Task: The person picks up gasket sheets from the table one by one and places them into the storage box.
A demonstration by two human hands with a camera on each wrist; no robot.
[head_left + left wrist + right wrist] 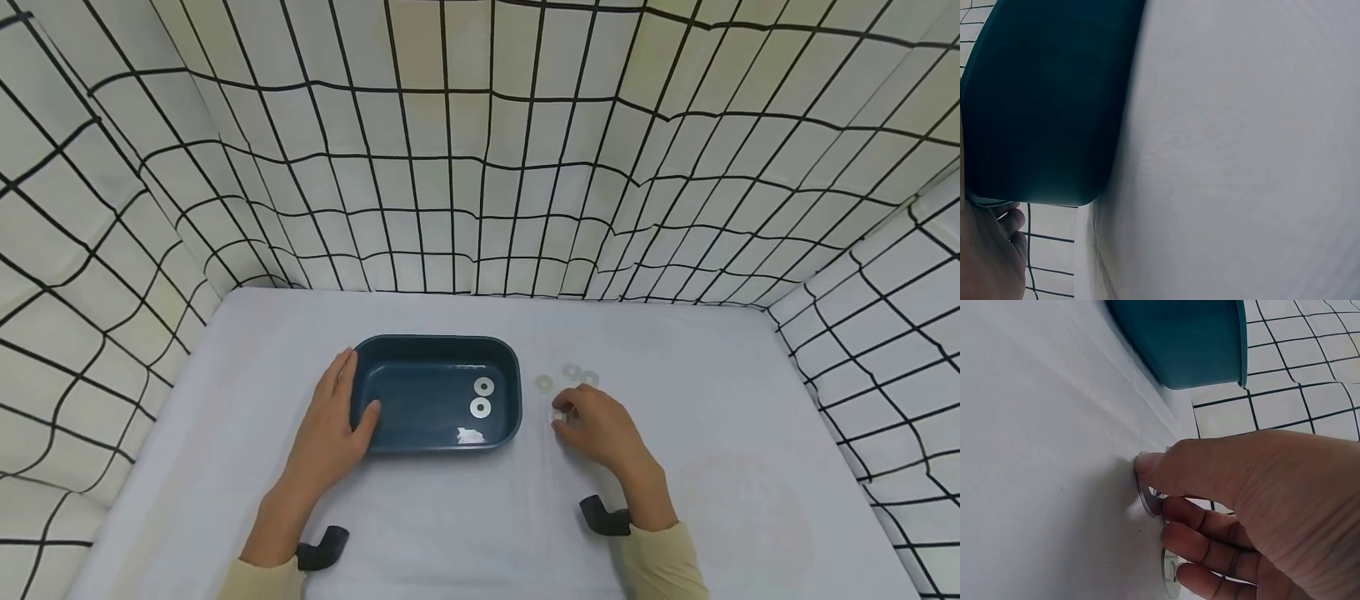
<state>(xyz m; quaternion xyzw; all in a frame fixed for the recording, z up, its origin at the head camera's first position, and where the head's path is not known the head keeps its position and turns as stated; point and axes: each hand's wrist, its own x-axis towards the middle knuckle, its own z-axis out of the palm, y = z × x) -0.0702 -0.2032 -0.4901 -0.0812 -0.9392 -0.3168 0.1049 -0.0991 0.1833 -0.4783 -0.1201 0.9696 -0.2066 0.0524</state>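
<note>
A dark teal tray [420, 398] sits mid-table with two flat metal washers [483, 386] lying in its right end. My left hand [357, 385] grips the tray's left rim, thumb inside and fingers along the outer wall; the left wrist view shows the tray wall [1041, 100] close up. Just right of the tray, my right hand [561, 414] pinches a washer [1147, 497] between thumb and fingers, its edge still on the cloth. Three more loose washers [543, 383] lie just beyond that hand.
The table [712, 433] is covered in plain white cloth. Black-gridded white curtains [480, 167] close it in at the back and both sides. A bright glare spot [470, 434] shows on the tray floor near its front wall.
</note>
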